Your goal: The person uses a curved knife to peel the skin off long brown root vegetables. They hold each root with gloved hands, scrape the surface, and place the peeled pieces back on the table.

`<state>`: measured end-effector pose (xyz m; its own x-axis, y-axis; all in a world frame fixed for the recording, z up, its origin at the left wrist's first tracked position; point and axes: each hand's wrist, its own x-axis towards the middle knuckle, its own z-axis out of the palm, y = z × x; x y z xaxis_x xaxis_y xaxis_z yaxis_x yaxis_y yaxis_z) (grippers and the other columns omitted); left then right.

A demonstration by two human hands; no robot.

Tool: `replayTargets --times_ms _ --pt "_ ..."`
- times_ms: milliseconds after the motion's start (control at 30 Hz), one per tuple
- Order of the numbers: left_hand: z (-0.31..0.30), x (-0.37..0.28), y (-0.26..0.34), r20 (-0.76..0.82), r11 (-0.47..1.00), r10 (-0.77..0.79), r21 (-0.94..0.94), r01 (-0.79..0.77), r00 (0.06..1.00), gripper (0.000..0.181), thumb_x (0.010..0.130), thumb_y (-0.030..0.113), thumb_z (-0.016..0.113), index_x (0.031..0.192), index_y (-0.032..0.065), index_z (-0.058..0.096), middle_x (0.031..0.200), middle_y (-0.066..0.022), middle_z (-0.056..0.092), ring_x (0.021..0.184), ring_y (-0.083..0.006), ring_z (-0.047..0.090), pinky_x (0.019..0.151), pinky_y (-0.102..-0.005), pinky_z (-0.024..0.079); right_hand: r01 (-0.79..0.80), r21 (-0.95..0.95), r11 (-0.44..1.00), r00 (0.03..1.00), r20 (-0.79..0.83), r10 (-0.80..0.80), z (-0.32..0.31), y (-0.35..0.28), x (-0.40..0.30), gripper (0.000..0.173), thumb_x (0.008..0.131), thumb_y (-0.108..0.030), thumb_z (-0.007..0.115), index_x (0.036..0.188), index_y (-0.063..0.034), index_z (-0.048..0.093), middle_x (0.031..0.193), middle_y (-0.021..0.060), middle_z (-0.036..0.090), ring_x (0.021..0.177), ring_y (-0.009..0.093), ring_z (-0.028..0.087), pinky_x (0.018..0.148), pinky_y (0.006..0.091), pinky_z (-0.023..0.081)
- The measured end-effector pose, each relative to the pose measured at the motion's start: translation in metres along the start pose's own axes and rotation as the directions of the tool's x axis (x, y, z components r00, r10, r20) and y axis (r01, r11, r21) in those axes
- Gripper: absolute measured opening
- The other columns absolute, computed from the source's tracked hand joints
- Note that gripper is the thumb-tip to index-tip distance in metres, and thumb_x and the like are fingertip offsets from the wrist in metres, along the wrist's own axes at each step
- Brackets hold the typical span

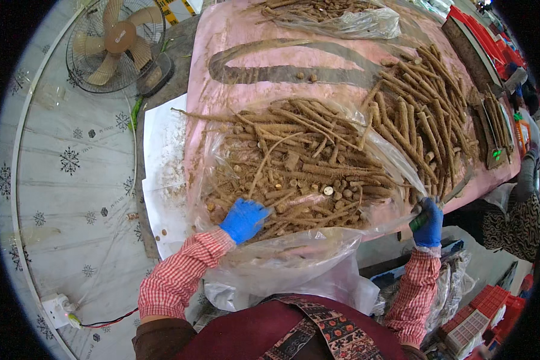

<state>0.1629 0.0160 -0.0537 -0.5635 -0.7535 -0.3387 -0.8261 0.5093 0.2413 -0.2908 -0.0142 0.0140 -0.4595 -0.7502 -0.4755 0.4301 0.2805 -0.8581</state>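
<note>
Long brown roots, resembling yams, with cut stubs among them form a heap [306, 166] on clear plastic sheeting over a pink-topped table [252, 18]. My left hand [244, 220], in a blue glove, rests at the near left edge of the heap; whether its fingers hold anything is unclear. In a blue glove too, my right hand [426, 221] is closed around the dark green handle of a knife, whose curved blade [460, 186] points up and right. The gathered edge of the plastic sheet [400, 157] runs to this hand. One stub [328, 191] shows a white cut face.
A second pile of long roots [423, 108] lies at the right, and another heap [315, 9] at the far edge. A fan [117, 40] stands at the far left. A digital scale [497, 155] bears roots. Red crates [481, 306] and another person [515, 220] are at the right.
</note>
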Motion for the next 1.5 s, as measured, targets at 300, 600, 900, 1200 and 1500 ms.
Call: replayTargets --times_ms 300,600,900,1200,1500 --pt "-0.042 0.073 0.023 -0.157 0.967 -0.148 -0.231 0.109 0.976 0.028 0.089 0.028 0.057 0.108 0.0091 0.065 0.112 -0.0084 0.06 0.106 -0.0298 0.054 0.109 -0.0519 0.023 -0.026 -0.292 0.956 0.999 0.021 0.034 -0.029 0.013 0.011 0.012 0.082 -0.015 0.062 0.086 -0.0037 0.062 0.064 0.0031 0.057 0.044 0.012 0.049 0.039 0.0238 0.035" --pt "-0.022 0.128 0.037 -0.06 0.958 -0.283 -0.067 0.279 0.957 0.052 0.078 0.044 0.066 0.111 0.004 0.061 0.114 -0.0179 0.057 0.113 -0.0359 0.051 0.103 -0.0464 0.034 -0.104 -0.422 0.9 0.99 0.045 0.136 -0.041 0.008 0.007 0.016 0.087 -0.016 0.064 0.093 -0.0011 0.065 0.07 0.0042 0.063 0.047 0.013 0.053 0.04 0.0236 0.038" --pt "-0.118 0.087 0.056 -0.008 0.893 -0.364 -0.286 0.347 0.931 0.053 0.083 0.039 0.065 0.123 0.0063 0.056 0.115 -0.018 0.062 0.102 -0.0351 0.062 0.085 -0.0415 0.051 0.331 -0.626 0.706 0.942 0.175 -0.287 -0.051 0.015 0.022 0.018 0.085 -0.011 0.07 0.1 -0.0048 0.062 0.091 0.0039 0.064 0.072 0.009 0.057 0.06 0.0261 0.047" --pt "-0.121 0.033 0.075 -0.253 0.884 -0.317 -0.429 0.187 0.914 0.048 0.083 0.043 0.066 0.119 0.0112 0.062 0.108 -0.0162 0.065 0.095 -0.0317 0.065 0.079 -0.038 0.053 -0.029 -0.35 0.936 0.872 0.449 0.195 0.075 -0.006 -0.059 0.02 0.083 -0.016 0.072 0.094 -0.0044 0.06 0.075 0.0004 0.063 0.058 0.008 0.054 0.051 0.0221 0.043" --pt "-0.108 0.051 0.122 -0.396 0.83 -0.216 -0.556 -0.046 0.893 0.049 0.079 0.027 0.072 0.124 0.0111 0.057 0.1 -0.0154 0.064 0.089 -0.0338 0.063 0.073 -0.0389 0.052 0.112 -0.404 0.908 0.803 0.574 0.157 0.104 0.013 -0.086 0.018 0.082 -0.013 0.074 0.086 -0.0034 0.059 0.067 -0.0033 0.057 0.057 0.004 0.049 0.049 0.0207 0.039"
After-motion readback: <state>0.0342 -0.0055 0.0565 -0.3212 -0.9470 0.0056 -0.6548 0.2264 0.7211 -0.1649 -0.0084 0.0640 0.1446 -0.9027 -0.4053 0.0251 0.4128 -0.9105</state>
